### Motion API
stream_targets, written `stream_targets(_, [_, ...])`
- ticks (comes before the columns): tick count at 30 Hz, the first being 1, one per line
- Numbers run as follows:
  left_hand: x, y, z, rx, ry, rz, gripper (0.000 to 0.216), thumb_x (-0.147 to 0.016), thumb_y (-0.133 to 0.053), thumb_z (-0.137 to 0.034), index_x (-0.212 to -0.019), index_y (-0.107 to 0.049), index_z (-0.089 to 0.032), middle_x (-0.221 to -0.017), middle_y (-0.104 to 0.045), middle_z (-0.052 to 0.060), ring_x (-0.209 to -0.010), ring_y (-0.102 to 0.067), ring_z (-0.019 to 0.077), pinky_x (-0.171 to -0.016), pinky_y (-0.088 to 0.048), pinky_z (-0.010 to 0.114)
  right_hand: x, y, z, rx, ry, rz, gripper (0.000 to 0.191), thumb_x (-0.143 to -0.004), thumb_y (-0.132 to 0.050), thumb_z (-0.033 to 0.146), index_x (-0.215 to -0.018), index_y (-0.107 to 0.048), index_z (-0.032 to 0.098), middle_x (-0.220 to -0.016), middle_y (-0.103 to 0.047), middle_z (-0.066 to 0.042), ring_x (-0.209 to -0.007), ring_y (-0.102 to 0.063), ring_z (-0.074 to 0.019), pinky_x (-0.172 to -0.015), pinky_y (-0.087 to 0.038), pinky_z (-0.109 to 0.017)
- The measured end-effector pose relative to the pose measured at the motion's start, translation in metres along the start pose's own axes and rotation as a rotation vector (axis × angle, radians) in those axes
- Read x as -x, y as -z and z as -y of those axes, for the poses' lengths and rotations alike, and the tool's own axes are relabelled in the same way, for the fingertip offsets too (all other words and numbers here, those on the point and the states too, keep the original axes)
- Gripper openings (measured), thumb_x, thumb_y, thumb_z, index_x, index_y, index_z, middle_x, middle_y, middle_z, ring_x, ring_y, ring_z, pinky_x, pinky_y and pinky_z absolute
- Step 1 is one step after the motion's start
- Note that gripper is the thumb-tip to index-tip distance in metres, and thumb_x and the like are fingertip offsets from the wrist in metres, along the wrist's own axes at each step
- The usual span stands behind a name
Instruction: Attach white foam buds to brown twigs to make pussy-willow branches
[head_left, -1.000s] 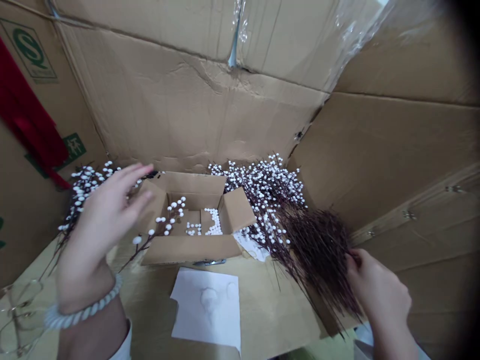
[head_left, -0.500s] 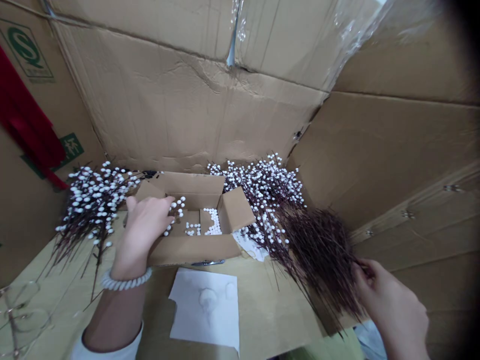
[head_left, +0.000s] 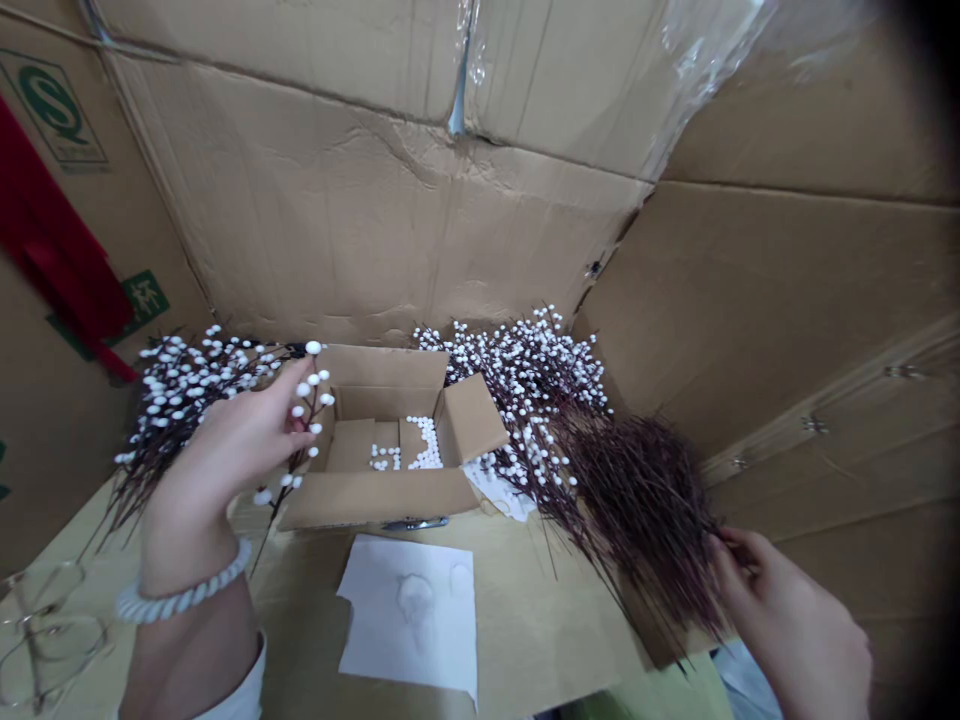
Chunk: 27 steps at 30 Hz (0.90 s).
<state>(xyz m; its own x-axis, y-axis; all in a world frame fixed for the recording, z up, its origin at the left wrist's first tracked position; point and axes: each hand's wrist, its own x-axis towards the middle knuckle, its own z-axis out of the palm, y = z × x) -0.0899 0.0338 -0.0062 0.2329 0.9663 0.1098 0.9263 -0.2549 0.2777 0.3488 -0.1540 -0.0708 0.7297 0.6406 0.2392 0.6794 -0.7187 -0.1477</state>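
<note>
The left hand (head_left: 225,450) is raised with its fingers only partly curled, and it has hold of a thin beaded sprig (head_left: 304,425) near the fingertips. The sprig's long axis runs almost upright in the view, leaning a little to the right. Its white-beaded tip points toward the far side, and its lower end passes below the hand. A white beaded bracelet (head_left: 180,590) circles the wrist just behind the hand, and a white sleeve (head_left: 251,670) shows further back.

Just right of the left hand sits a small cardboard box (head_left: 379,497) with open flaps, holding loose white beads (head_left: 424,445). Just left of it lies a heap of beaded branches (head_left: 180,410). Below it, on the surface (head_left: 547,620), lie a sheet of white paper (head_left: 409,610) and a pair of glasses (head_left: 41,640).

The right hand (head_left: 791,625), at the lower right, is curled shut around a thick bundle of dark stems (head_left: 637,510). The bundle's long axis slants from the hand up-left, and its beaded ends spread beside the box.
</note>
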Motion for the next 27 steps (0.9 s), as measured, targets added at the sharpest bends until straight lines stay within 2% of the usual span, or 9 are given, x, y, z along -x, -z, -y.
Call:
stream_targets(2, [0.005,0.005,0.004,0.022,0.014,0.015,0.062,-0.085,-0.051,-0.033,-0.145,-0.04,-0.023,-0.078,-0.072,0.001,-0.073,-0.067,0.0249,-0.063,-0.04,0.03,0.001,-0.001,-0.001,-0.006,0.0,-0.003,0.036,-0.085,-0.049,0.043,-0.099,-0.072,0.02,-0.075,-0.075,-0.014,-0.068,-0.07,-0.0341,-0.051,-0.042,-0.034])
stream_targets(5, [0.006,0.008,0.01,0.058,0.034,0.055,0.039,-0.08,-0.055,-0.03,-0.119,-0.059,-0.024,-0.07,-0.07,-0.003,-0.065,-0.066,0.0204,-0.059,-0.041,0.027,0.001,-0.004,-0.002,-0.022,0.03,-0.019,0.035,-0.083,-0.049,0.043,-0.096,-0.072,0.021,-0.071,-0.074,-0.012,-0.066,-0.07,-0.034,-0.05,-0.042,-0.035])
stream_targets(8, [0.008,0.01,0.015,0.061,0.062,0.069,0.019,-0.08,-0.056,-0.034,-0.095,-0.063,-0.024,-0.064,-0.067,-0.005,-0.056,-0.063,0.0187,-0.053,-0.039,0.026,0.001,-0.004,-0.002,-0.049,0.052,-0.025,0.034,-0.08,-0.049,0.045,-0.091,-0.072,0.022,-0.065,-0.072,-0.011,-0.061,-0.069,-0.0336,-0.049,-0.042,-0.035])
stream_targets(10, [0.01,0.012,0.017,0.049,0.091,0.061,0.017,-0.08,-0.057,-0.037,-0.09,-0.063,-0.024,-0.063,-0.067,-0.004,-0.056,-0.063,0.0196,-0.053,-0.038,0.027,0.001,-0.004,-0.001,-0.082,0.055,-0.027,0.035,-0.079,-0.048,0.046,-0.088,-0.071,0.022,-0.062,-0.071,-0.01,-0.059,-0.068,-0.0337,-0.048,-0.042,-0.036])
stream_targets(12, [0.013,0.015,0.017,0.033,0.142,0.033,0.022,-0.079,-0.058,-0.04,-0.093,-0.066,-0.025,-0.064,-0.069,-0.003,-0.059,-0.064,0.0215,-0.054,-0.039,0.028,0.001,-0.004,0.0,-0.139,0.054,-0.045,0.034,-0.075,-0.048,0.046,-0.084,-0.071,0.023,-0.06,-0.07,-0.01,-0.058,-0.067,-0.0336,-0.049,-0.042,-0.036])
stream_targets(15, [0.018,0.019,0.017,0.01,0.224,-0.002,0.038,-0.079,-0.058,-0.044,-0.113,-0.067,-0.029,-0.067,-0.07,-0.002,-0.065,-0.066,0.024,-0.056,-0.04,0.029,0.002,-0.007,0.004,-0.264,0.041,-0.07,0.034,-0.069,-0.051,0.048,-0.08,-0.07,0.022,-0.062,-0.071,-0.01,-0.059,-0.066,-0.0328,-0.054,-0.047,-0.039])
stream_targets(20, [0.025,0.024,0.018,-0.052,0.306,-0.016,0.063,-0.082,-0.052,-0.04,-0.145,-0.045,-0.032,-0.08,-0.073,0.0,-0.068,-0.065,0.0267,-0.057,-0.04,0.03,0.015,-0.014,0.024,-0.729,-0.009,-0.031,0.04,-0.069,-0.056,0.048,-0.092,-0.07,0.018,-0.082,-0.075,-0.012,-0.073,-0.068,-0.0291,-0.066,-0.053,-0.038])
stream_targets(23, [0.031,0.026,0.016,-0.052,0.311,-0.094,0.061,-0.085,-0.049,-0.051,-0.142,-0.046,-0.031,-0.087,-0.073,0.002,-0.069,-0.064,0.0285,-0.057,-0.039,0.032,0.033,-0.012,0.049,-1.092,-0.061,0.111,0.039,-0.07,-0.07,0.046,-0.098,-0.07,0.019,-0.088,-0.075,-0.008,-0.076,-0.067,-0.0238,-0.068,-0.054,-0.033])
stream_targets(27, [0.036,0.025,0.002,0.038,0.123,-0.253,0.056,-0.083,-0.052,-0.057,-0.132,-0.059,-0.03,-0.07,-0.071,-0.001,-0.059,-0.062,0.0246,-0.055,-0.04,0.031,0.059,-0.005,0.093,-1.563,-0.093,0.316,0.032,-0.06,-0.087,0.038,-0.084,-0.074,0.022,-0.075,-0.072,-0.002,-0.06,-0.062,-0.015,-0.056,-0.051,-0.026])
